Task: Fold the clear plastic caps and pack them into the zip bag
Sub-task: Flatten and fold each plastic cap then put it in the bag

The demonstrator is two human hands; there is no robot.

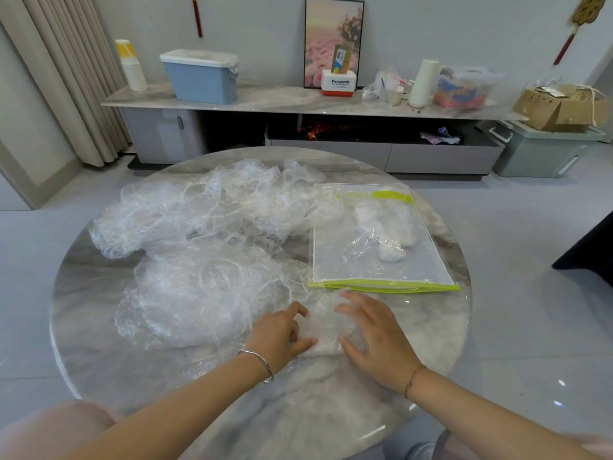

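A folded clear plastic cap [326, 327] lies on the round marble table [232, 410], between my two hands. My left hand [282, 333] pinches its left edge with thumb and forefinger. My right hand [374, 340] rests on its right side with fingers spread and fairly straight. Just beyond lies the clear zip bag [374, 260] with a green zip strip facing me; folded caps [388, 234] show inside it. A loose heap of unfolded caps [205, 234] covers the table's left and middle.
A long low cabinet [298, 104] stands behind the table with a blue bin [202, 78], stacked cups [132, 68], a framed picture [333, 41] and boxes. A grey storage box [537, 151] sits on the floor at the right.
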